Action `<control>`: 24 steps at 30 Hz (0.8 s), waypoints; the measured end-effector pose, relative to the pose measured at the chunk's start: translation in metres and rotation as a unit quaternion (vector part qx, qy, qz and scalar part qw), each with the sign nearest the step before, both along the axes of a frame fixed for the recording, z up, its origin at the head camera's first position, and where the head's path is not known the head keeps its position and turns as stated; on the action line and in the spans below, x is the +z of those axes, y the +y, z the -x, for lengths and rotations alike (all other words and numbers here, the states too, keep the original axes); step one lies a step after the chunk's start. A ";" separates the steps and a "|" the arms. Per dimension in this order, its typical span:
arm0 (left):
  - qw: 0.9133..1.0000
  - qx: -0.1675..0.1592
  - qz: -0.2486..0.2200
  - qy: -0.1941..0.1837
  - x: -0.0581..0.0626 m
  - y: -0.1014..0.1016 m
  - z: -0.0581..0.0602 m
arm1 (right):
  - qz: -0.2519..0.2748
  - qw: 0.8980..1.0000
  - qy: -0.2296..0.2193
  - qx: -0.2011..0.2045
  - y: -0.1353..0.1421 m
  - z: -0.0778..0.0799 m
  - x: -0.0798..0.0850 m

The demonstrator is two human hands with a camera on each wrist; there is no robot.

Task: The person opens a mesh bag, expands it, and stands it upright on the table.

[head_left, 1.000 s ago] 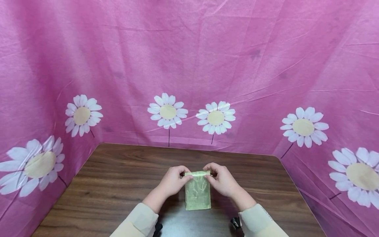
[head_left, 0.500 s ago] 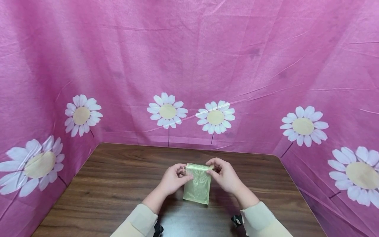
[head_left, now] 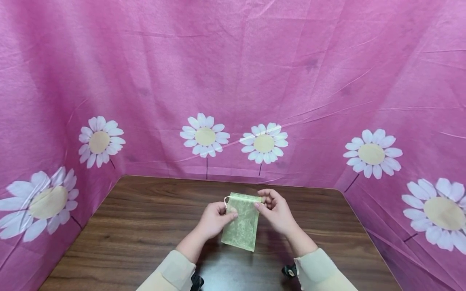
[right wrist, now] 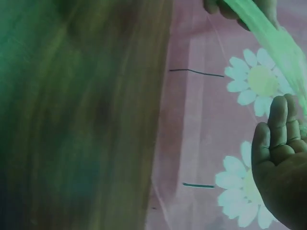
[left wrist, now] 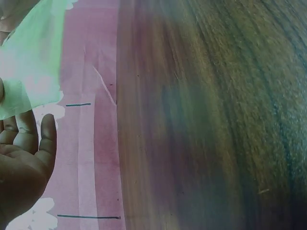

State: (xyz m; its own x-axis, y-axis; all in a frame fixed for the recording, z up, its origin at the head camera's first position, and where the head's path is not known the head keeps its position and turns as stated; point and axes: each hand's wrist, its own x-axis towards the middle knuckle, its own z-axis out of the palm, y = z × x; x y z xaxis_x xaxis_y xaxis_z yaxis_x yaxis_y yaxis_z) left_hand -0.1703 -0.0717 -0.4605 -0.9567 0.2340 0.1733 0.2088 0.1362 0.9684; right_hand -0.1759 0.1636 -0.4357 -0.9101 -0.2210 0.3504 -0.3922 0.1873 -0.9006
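Note:
A sheer light-green drawstring pouch [head_left: 240,226] is held up over the table between both hands, its mouth at the far end and slightly slanted. My left hand [head_left: 212,221] pinches its left side, thumb on the front face. A pale cord loop [head_left: 226,199] sticks out at the upper left corner. With thumb and fingers my right hand [head_left: 277,212] pinches the upper right edge near the cord. The left wrist view has the pouch [left wrist: 33,62] above the curled left fingers [left wrist: 26,132]; in the right wrist view the pouch [right wrist: 268,38] appears edge-on.
Both hands work above a dark wood-grain table [head_left: 145,214]. Pink cloth [head_left: 233,81] printed with white daisies hangs around its back and sides. Black wrist straps [head_left: 197,281] show under the cuffs.
The pouch has been raised and tilted, its mouth shifting away from the body. The right hand has moved slightly up and right; a cord loop now shows beside the left hand.

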 end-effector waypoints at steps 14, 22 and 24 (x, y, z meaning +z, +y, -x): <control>0.999 0.027 -0.030 0.017 0.005 0.006 -0.001 | -0.034 0.990 -0.100 0.099 -0.003 -0.009 -0.015; 0.999 -0.023 -0.043 -0.001 -0.001 -0.002 -0.002 | -0.031 0.994 -0.098 0.033 0.003 -0.005 -0.009; 0.998 -0.039 -0.056 -0.012 -0.003 -0.004 -0.003 | -0.022 0.994 -0.107 0.021 0.005 -0.005 -0.006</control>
